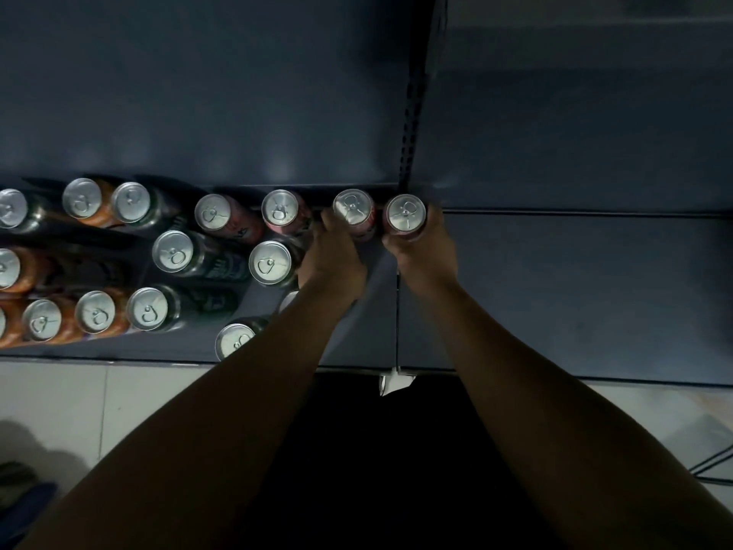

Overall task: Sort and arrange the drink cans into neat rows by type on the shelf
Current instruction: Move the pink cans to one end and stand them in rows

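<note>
I look down on a dark blue shelf point(369, 343) with several upright drink cans. My right hand point(424, 248) grips a pink can point(405, 213) at the back right corner of the shelf section. Beside it, my left hand point(335, 256) holds a second pink can point(353, 208). Two more pink cans point(279, 208) point(213, 213) stand to their left along the back. Black cans point(173, 252) point(270, 262) and orange cans point(81, 198) stand mixed over the left part of the shelf. My left forearm hides part of two cans near the front.
A slotted upright post point(412, 113) divides this shelf section from the one on the right point(575, 291), which shows no cans. Pale floor tiles point(79, 402) lie below the shelf's front edge. A white tag point(390, 381) hangs at the front edge.
</note>
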A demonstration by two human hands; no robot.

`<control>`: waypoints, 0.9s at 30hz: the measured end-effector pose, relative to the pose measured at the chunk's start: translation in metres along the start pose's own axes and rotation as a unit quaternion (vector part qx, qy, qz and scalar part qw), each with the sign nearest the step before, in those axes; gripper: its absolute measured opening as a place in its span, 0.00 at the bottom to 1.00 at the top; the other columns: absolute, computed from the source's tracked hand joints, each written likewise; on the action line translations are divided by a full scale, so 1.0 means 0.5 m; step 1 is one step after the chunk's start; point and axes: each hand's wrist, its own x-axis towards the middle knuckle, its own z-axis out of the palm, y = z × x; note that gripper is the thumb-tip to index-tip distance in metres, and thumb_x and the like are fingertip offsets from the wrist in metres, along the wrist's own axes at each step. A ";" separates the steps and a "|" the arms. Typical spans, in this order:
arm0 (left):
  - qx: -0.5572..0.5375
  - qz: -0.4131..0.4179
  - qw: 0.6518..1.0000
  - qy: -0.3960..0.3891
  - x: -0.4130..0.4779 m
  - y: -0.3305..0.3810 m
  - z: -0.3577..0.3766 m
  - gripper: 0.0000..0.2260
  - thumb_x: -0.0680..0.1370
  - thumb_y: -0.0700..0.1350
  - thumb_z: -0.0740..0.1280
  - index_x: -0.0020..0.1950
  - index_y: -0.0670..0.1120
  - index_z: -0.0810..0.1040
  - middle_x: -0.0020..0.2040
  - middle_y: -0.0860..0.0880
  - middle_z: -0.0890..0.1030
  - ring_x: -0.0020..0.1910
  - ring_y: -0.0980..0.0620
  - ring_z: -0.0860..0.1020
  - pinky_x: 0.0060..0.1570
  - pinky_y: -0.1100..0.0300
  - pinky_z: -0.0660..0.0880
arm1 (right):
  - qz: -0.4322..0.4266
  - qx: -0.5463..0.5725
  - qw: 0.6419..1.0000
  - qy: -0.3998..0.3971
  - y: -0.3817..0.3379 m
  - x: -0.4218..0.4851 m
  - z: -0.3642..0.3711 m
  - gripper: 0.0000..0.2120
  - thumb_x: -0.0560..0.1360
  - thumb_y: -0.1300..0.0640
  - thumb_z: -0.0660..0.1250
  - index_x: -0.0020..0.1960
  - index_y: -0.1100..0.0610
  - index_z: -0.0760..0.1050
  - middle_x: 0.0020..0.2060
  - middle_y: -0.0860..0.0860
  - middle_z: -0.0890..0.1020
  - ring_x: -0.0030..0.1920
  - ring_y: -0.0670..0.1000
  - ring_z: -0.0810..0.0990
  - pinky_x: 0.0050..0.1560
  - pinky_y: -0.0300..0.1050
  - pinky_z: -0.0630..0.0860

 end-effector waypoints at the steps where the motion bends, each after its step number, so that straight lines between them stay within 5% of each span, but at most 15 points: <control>1: 0.005 0.007 1.000 0.008 -0.007 -0.004 0.003 0.37 0.76 0.38 0.71 0.79 0.41 0.54 0.77 0.39 0.63 0.72 0.34 0.70 0.62 0.39 0.72 | -0.001 0.001 1.000 -0.001 0.002 -0.002 -0.002 0.27 0.68 0.51 0.78 0.64 0.49 0.70 0.56 0.46 0.83 0.55 0.52 0.82 0.53 0.48 0.78; 7: -0.035 0.026 0.997 0.059 -0.006 0.010 0.003 0.32 0.77 0.38 0.70 0.76 0.40 0.58 0.73 0.38 0.69 0.68 0.34 0.73 0.58 0.43 0.73 | -0.007 0.012 1.000 -0.001 0.013 -0.014 -0.018 0.28 0.68 0.50 0.79 0.64 0.50 0.72 0.54 0.46 0.83 0.53 0.50 0.81 0.47 0.41 0.73; 10: -0.091 -0.006 0.995 0.048 0.024 0.027 0.003 0.37 0.75 0.40 0.73 0.78 0.38 0.56 0.74 0.38 0.68 0.72 0.37 0.70 0.65 0.45 0.71 | -0.003 0.049 0.999 -0.001 0.022 -0.022 -0.031 0.27 0.67 0.52 0.79 0.62 0.49 0.73 0.51 0.42 0.83 0.50 0.45 0.80 0.44 0.33 0.72; 14: -0.188 -0.096 0.977 0.013 0.056 0.041 0.010 0.42 0.70 0.42 0.78 0.77 0.40 0.58 0.70 0.40 0.74 0.68 0.40 0.74 0.65 0.50 0.74 | 0.032 0.112 0.993 -0.018 0.039 -0.022 -0.036 0.30 0.58 0.47 0.81 0.58 0.52 0.77 0.47 0.47 0.86 0.47 0.50 0.86 0.48 0.57 0.85; 16: -0.244 -0.131 0.961 0.004 0.064 0.048 0.014 0.43 0.70 0.43 0.80 0.77 0.44 0.58 0.68 0.42 0.74 0.66 0.42 0.75 0.60 0.56 0.74 | 0.041 0.140 0.989 -0.014 0.047 -0.025 -0.047 0.31 0.58 0.47 0.82 0.57 0.54 0.78 0.47 0.50 0.86 0.46 0.52 0.87 0.47 0.59 0.85; 21: -0.394 -0.183 0.900 0.018 0.064 0.061 0.024 0.39 0.71 0.45 0.80 0.75 0.48 0.61 0.59 0.47 0.73 0.54 0.48 0.72 0.53 0.59 0.68 | 0.038 0.250 0.967 -0.014 0.026 -0.069 -0.105 0.07 0.71 0.59 0.77 0.47 0.56 0.82 0.39 0.49 0.85 0.41 0.48 0.84 0.42 0.44 0.81; 24: -0.428 -0.193 0.882 0.034 0.046 0.065 0.025 0.38 0.70 0.47 0.80 0.74 0.46 0.63 0.59 0.48 0.74 0.53 0.47 0.74 0.49 0.59 0.71 | 0.091 0.321 0.942 -0.020 0.022 -0.089 -0.130 0.09 0.75 0.58 0.74 0.55 0.56 0.80 0.44 0.50 0.85 0.43 0.49 0.84 0.41 0.43 0.81; 27: -0.478 -0.191 0.857 0.031 0.013 0.071 0.013 0.36 0.66 0.46 0.81 0.69 0.42 0.71 0.59 0.47 0.80 0.50 0.49 0.80 0.36 0.63 0.72 | 0.125 0.366 0.920 -0.058 0.011 -0.109 -0.152 0.20 0.76 0.46 0.71 0.64 0.54 0.76 0.54 0.54 0.85 0.53 0.54 0.85 0.51 0.51 0.82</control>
